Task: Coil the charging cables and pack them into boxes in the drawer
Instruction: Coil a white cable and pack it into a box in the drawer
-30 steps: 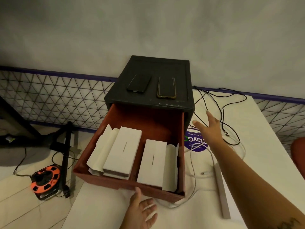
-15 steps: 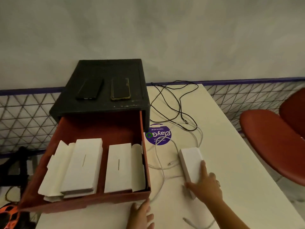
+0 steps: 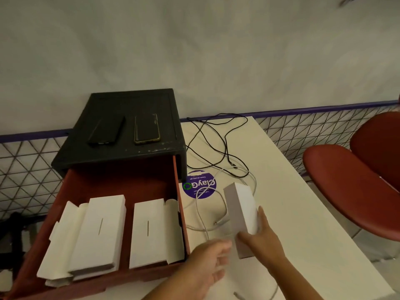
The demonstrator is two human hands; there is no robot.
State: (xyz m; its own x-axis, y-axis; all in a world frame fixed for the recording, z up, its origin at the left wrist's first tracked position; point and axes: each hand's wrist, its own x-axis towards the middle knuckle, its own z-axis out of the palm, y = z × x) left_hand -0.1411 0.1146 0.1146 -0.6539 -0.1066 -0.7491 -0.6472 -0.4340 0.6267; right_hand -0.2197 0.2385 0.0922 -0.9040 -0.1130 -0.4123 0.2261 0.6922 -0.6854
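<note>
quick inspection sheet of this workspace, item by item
surface: white table, purple sticker on it
job's things: two opened boxes in the red drawer; a third white box tilted up
clutter: two phones on the black cabinet
hands: right hand grips the white box; left hand blurred, seems empty
cables: black cable and white cable loose, uncoiled
surroundings: red chair, mesh fence

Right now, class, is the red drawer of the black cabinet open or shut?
Open: the red drawer is pulled out of the black cabinet, exposing flat white cardboard boxes lying inside.
</note>
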